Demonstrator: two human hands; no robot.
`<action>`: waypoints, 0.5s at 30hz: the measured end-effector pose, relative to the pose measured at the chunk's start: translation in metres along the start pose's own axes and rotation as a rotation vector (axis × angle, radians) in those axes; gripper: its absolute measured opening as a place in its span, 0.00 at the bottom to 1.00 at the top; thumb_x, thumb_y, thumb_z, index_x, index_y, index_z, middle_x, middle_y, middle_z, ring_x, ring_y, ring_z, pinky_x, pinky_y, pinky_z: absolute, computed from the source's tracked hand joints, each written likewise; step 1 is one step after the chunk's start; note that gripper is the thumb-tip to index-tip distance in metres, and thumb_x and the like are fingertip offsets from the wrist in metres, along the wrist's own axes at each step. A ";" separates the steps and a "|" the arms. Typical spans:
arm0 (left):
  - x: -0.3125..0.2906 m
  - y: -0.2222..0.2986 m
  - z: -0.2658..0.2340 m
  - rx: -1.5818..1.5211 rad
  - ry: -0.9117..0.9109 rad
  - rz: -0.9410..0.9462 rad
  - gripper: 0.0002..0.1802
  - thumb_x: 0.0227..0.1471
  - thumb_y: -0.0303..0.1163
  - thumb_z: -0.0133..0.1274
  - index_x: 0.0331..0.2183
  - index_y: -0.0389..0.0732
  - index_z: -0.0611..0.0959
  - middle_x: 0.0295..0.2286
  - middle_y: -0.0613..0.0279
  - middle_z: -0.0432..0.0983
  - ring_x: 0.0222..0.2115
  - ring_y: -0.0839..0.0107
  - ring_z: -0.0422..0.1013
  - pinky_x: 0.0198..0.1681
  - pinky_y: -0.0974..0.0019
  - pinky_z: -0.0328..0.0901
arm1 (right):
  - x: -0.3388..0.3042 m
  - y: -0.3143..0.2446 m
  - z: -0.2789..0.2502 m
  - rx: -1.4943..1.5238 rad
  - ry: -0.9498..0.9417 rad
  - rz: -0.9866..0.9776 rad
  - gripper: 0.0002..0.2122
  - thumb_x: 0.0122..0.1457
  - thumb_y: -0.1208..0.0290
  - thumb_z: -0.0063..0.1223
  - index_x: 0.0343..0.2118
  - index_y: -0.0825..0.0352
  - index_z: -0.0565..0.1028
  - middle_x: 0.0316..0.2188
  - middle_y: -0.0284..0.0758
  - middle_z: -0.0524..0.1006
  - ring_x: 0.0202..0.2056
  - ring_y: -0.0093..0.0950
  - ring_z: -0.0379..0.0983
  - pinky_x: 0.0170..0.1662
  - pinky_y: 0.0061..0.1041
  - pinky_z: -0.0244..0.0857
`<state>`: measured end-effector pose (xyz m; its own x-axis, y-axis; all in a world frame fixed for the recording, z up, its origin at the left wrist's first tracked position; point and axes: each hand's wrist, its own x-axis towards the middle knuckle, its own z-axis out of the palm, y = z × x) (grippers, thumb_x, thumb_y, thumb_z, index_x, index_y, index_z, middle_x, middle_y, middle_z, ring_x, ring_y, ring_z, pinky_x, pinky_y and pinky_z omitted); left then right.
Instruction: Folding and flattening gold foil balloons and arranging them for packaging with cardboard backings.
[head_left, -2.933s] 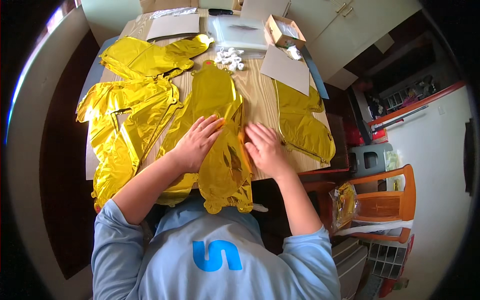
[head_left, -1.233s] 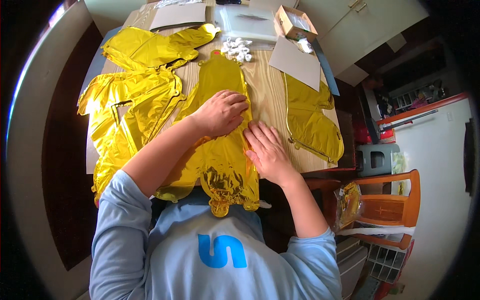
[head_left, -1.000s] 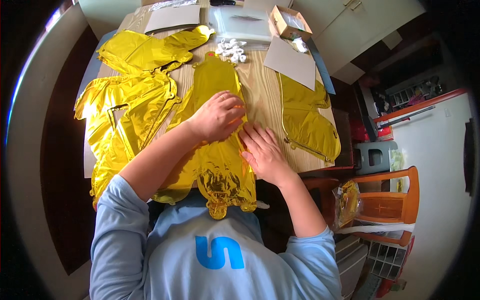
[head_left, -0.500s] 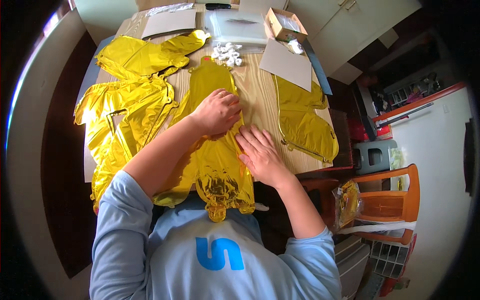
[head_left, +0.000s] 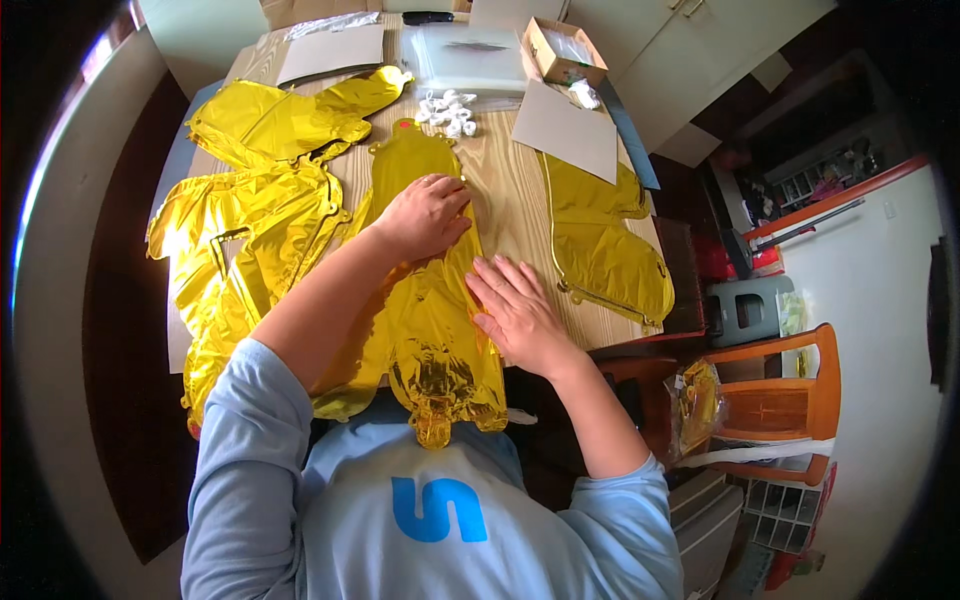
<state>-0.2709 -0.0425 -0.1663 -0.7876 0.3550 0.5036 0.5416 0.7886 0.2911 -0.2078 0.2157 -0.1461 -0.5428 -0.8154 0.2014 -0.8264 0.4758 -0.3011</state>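
Note:
A flat gold foil balloon (head_left: 432,315) lies lengthwise on the table in front of me, its crinkled near end hanging over the edge toward my shirt. My left hand (head_left: 428,215) rests on its upper half with the fingers curled under; whatever they pinch is hidden. Lower down, my right hand (head_left: 520,308) lies flat along the balloon's right edge, fingers stretched out and partly on the wood. To the left spreads a pile of crumpled gold foil balloons (head_left: 255,225). Another gold foil balloon (head_left: 605,245) lies flat on the right, partly beneath a grey card sheet (head_left: 568,130).
Beyond the balloon sits a cluster of small white pieces (head_left: 447,112). Clear plastic sheets (head_left: 465,62), another grey card (head_left: 333,55) and an open box (head_left: 563,52) line the far side. A wooden chair (head_left: 775,400) holding a bagged gold item (head_left: 697,402) stands right.
My left hand has shifted slightly away from me along the balloon. The right hand stays flat in nearly the same spot, and the whole view has moved a little.

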 end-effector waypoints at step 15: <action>-0.002 -0.002 0.003 -0.038 0.031 0.017 0.20 0.54 0.35 0.59 0.46 0.35 0.82 0.47 0.48 0.77 0.50 0.49 0.73 0.55 0.53 0.68 | -0.005 0.004 -0.002 -0.029 -0.010 -0.015 0.24 0.68 0.63 0.48 0.64 0.68 0.66 0.68 0.42 0.62 0.69 0.44 0.55 0.71 0.45 0.45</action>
<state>-0.2718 -0.0435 -0.1703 -0.7690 0.3519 0.5338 0.5659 0.7630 0.3123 -0.2089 0.2223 -0.1459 -0.5287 -0.8258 0.1962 -0.8387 0.4726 -0.2707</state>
